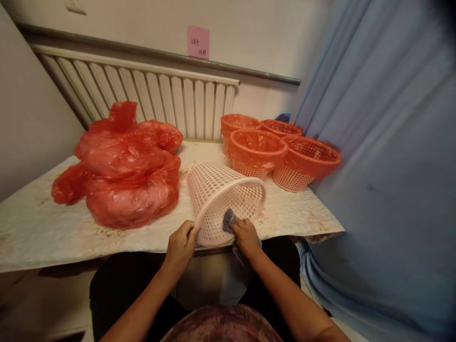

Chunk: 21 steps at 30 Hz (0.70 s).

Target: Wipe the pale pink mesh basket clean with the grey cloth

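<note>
While the pale perforated basket (208, 183) is kept tipped on its side at the near edge of the covered table (292, 213), its open mouth turned toward the camera and the right, its rim is gripped at the left by the left hand (182, 243), fingers closed over it. A bunched grey cloth (228, 220) is pinched in the nearly closed right hand (245, 236) at the mouth of the basket, against its lower inside, with a loose end hanging below the hand. The table's front edge is overhung slightly by the rim. To the left, a strip of bare cover is left between the basket and a heap of red plastic bags (131, 166), which is piled well back from the front edge. Behind and to the right, room is closed off by four baskets lined with red bags (258, 147), set close together near a blue curtain (377, 156). More open surface is found at the front right corner and along the table's left side.
</note>
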{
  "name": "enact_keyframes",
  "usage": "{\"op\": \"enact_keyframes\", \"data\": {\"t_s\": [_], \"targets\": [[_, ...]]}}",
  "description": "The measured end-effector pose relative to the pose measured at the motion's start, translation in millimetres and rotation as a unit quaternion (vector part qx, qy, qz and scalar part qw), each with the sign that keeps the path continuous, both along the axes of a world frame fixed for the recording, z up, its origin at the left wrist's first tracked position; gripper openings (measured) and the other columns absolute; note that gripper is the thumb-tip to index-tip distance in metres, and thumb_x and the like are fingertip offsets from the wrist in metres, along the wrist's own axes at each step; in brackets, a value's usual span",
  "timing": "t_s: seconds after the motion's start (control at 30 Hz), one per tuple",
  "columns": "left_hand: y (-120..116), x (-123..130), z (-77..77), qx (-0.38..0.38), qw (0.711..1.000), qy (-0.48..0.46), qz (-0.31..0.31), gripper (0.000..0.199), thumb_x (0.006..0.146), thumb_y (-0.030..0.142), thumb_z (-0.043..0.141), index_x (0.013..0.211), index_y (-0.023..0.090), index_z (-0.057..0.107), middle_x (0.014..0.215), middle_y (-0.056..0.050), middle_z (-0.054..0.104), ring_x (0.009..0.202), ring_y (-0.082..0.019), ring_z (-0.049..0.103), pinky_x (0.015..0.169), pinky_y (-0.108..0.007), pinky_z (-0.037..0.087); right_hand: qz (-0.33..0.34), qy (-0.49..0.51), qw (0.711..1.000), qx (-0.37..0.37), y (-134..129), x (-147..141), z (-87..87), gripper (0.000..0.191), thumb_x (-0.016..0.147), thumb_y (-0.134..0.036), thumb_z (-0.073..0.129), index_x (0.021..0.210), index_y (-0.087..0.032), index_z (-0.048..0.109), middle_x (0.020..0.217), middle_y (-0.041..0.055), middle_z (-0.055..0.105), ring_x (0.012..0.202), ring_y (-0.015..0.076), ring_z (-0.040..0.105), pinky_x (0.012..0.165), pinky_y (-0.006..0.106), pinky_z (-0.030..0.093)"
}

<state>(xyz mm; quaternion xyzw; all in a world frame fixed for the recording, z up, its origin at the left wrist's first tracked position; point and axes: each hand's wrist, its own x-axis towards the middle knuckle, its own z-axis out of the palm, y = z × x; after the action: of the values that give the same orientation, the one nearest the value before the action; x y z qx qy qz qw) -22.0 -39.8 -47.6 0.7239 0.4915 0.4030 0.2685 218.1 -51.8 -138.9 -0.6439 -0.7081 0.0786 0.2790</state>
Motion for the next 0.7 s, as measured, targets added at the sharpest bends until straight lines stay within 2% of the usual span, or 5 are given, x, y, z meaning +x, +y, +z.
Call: {"op": "enact_keyframes", "data": {"t_s": [0.17,0.3,0.5,0.57,0.7], "targets": [[2.2,7.6,0.4,0.040,0.999,-0.001,0.008,0.028,0.093,0.038,0.042,0.074,0.020,0.052,0.062,0.004,0.050,0.058,-0.013,0.049,0.059,-0.024,0.036,-0.061,0.180,0.982,0.022,15.4,3.2,11.8,0.033,0.074,-0.011,0.049,0.095,-0.021,0.073,0.109,0.0061,0.068,0.097,0.0218,0.056,0.091,0.038,0.043],[2.5,2.4,1.4,0.065,0.998,0.018,0.021,0.026,0.094,0.036,0.042,0.075,0.020,0.052,0.064,0.004,0.050,0.059,-0.014,0.049,0.060,-0.024,0.036,-0.087,0.308,0.946,0.056,39.8,5.1,58.1,0.038,0.073,-0.024,0.049,0.105,-0.019,0.069,0.097,0.0024,0.071,0.090,0.0208,0.062,0.081,0.034,0.050],[3.5,3.9,2.4,0.081,0.996,0.033,0.033,0.027,0.093,0.036,0.043,0.072,0.021,0.052,0.063,0.003,0.053,0.059,-0.014,0.051,0.060,-0.024,0.036,-0.034,0.574,0.815,0.075,57.5,-23.1,128.2,0.041,0.067,-0.028,0.059,0.105,-0.018,0.066,0.091,0.0013,0.071,0.075,0.0182,0.062,0.068,0.029,0.050],[6.1,6.2,1.1,0.089,0.994,0.036,0.046,0.027,0.092,0.036,0.043,0.071,0.021,0.051,0.063,0.003,0.052,0.058,-0.014,0.050,0.058,-0.024,0.036,-0.032,0.578,0.813,0.056,50.4,-38.7,128.3,0.039,0.067,-0.028,0.059,0.104,-0.018,0.066,0.091,0.0015,0.071,0.077,0.0192,0.063,0.071,0.031,0.051],[11.4,8.5,0.6,0.083,0.995,0.034,0.043,0.028,0.091,0.036,0.044,0.069,0.021,0.050,0.060,0.004,0.052,0.055,-0.014,0.049,0.056,-0.024,0.035,-0.119,0.471,0.867,0.107,17.4,-59.3,116.9,0.035,0.072,-0.026,0.058,0.105,-0.017,0.066,0.102,0.0052,0.069,0.097,0.0233,0.061,0.092,0.039,0.047]]}}
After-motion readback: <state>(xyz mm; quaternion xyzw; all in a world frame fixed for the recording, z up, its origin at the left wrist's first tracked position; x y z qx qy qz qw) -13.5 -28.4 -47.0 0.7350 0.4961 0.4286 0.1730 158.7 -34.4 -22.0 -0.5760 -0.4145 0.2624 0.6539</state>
